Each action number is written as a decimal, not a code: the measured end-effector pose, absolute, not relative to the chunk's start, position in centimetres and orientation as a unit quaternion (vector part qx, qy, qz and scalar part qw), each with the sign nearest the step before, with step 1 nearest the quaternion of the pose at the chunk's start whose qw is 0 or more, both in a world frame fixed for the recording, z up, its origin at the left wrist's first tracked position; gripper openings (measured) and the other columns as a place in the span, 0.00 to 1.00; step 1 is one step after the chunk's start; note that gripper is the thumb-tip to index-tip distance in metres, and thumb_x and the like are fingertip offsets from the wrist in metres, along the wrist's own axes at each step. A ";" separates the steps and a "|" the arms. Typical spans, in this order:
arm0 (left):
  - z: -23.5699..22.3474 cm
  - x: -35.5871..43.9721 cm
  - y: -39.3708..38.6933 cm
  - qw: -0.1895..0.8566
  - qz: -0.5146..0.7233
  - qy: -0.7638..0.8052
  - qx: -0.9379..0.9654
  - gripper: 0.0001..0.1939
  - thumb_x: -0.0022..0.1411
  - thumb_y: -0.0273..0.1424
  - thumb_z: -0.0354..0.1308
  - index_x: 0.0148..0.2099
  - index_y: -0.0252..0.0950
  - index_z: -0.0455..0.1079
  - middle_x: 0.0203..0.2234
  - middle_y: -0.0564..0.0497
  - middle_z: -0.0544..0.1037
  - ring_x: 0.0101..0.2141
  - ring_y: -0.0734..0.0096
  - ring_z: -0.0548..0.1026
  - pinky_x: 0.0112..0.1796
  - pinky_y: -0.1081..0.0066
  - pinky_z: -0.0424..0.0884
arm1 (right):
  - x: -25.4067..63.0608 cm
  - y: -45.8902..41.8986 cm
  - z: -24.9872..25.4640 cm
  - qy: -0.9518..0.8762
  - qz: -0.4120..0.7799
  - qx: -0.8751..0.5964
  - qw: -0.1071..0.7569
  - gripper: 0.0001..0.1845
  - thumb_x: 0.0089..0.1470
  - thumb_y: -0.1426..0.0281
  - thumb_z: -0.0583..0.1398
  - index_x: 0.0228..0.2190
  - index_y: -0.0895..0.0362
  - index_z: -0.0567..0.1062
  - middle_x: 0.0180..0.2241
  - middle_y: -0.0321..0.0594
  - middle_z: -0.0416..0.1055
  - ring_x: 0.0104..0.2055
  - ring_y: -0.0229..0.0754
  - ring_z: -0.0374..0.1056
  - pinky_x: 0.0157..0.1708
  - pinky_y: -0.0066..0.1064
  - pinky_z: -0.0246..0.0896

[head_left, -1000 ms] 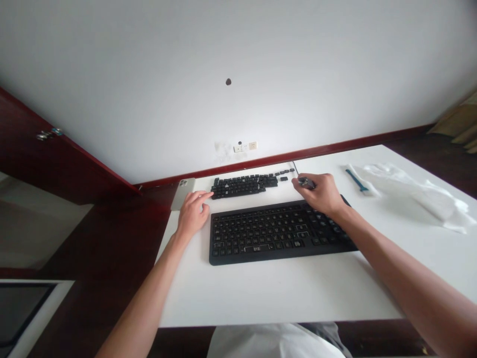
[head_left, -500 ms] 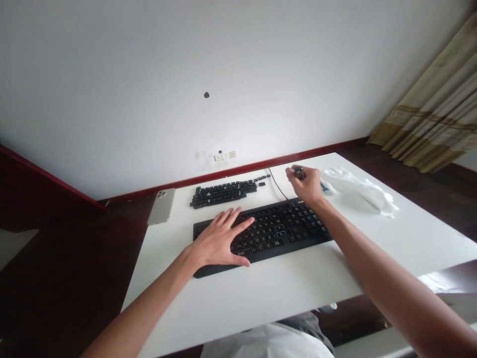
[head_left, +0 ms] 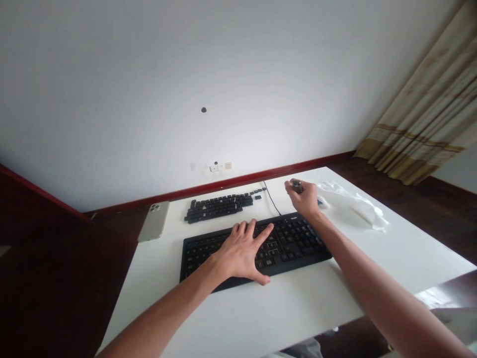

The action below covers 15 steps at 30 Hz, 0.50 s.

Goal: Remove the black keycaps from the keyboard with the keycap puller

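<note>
A black keyboard (head_left: 298, 256) with many keycaps off lies on the white table. My left hand (head_left: 240, 253) rests over its middle, fingers and thumb spread, holding nothing. Above the keyboard's back right part, my right hand (head_left: 304, 197) is closed in a fist around a dark, shiny-ended handle (head_left: 297, 186). Most of that handle is hidden by the fingers, so its kind cannot be made out. Behind the keyboard, loose black keycaps (head_left: 216, 206) lie in rows.
A phone (head_left: 154, 221) lies at the table's left edge. Crumpled white plastic or tissue (head_left: 354, 204) is at the right, with a small blue-and-white item (head_left: 321, 202) beside it. The keyboard cable (head_left: 273, 199) runs to the back edge. Behind the table (head_left: 402, 248) stands a wall.
My left hand has moved to the right along the keyboard, uncovering its left end. My right hand keeps its grip above the keyboard's back right. The camera view has shifted a little.
</note>
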<state>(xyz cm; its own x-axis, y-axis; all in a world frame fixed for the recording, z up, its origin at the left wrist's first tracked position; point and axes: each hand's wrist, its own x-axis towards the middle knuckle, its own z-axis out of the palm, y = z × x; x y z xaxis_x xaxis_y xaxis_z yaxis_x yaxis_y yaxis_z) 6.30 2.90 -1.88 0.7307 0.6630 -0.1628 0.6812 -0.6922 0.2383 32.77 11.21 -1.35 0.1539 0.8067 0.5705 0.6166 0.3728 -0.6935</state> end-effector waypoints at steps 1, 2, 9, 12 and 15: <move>-1.6 5.9 3.0 0.147 -0.039 0.362 0.920 0.74 0.43 0.64 0.69 0.79 0.52 0.27 0.77 0.37 0.40 0.70 0.26 0.52 0.66 0.39 0.52 | 32.8 11.2 -1.4 -0.642 0.087 -0.554 0.523 0.25 0.64 0.58 0.58 0.19 0.55 0.61 0.18 0.31 0.53 0.23 0.35 0.49 0.26 0.33 0.43; -1.5 5.4 3.1 0.150 -0.044 0.359 0.920 0.74 0.44 0.63 0.69 0.79 0.53 0.28 0.77 0.38 0.40 0.70 0.26 0.51 0.66 0.39 0.52 | 32.8 11.3 -1.5 -0.641 0.080 -0.556 0.524 0.25 0.64 0.58 0.58 0.19 0.55 0.61 0.18 0.31 0.53 0.23 0.35 0.49 0.26 0.33 0.43; -1.4 4.2 3.3 0.164 -0.050 0.341 0.924 0.73 0.43 0.61 0.71 0.79 0.54 0.29 0.77 0.40 0.38 0.71 0.24 0.47 0.66 0.37 0.51 | 32.3 11.5 -2.0 -0.662 0.067 -0.567 0.486 0.26 0.62 0.57 0.58 0.18 0.55 0.57 0.18 0.31 0.49 0.23 0.35 0.47 0.25 0.31 0.43; -1.4 4.2 3.0 0.163 -0.041 0.344 0.924 0.72 0.43 0.60 0.71 0.79 0.54 0.32 0.77 0.40 0.39 0.71 0.24 0.49 0.65 0.36 0.53 | 32.2 11.4 -1.9 -0.668 0.070 -0.565 0.480 0.26 0.62 0.57 0.57 0.18 0.54 0.56 0.18 0.31 0.48 0.23 0.35 0.46 0.25 0.31 0.43; -1.6 4.3 2.7 0.160 -0.034 0.349 0.923 0.72 0.43 0.61 0.71 0.79 0.54 0.33 0.77 0.40 0.39 0.70 0.24 0.51 0.65 0.36 0.53 | 32.0 11.5 -1.8 -0.674 0.079 -0.566 0.468 0.25 0.62 0.57 0.57 0.18 0.55 0.60 0.17 0.31 0.51 0.23 0.35 0.48 0.25 0.30 0.44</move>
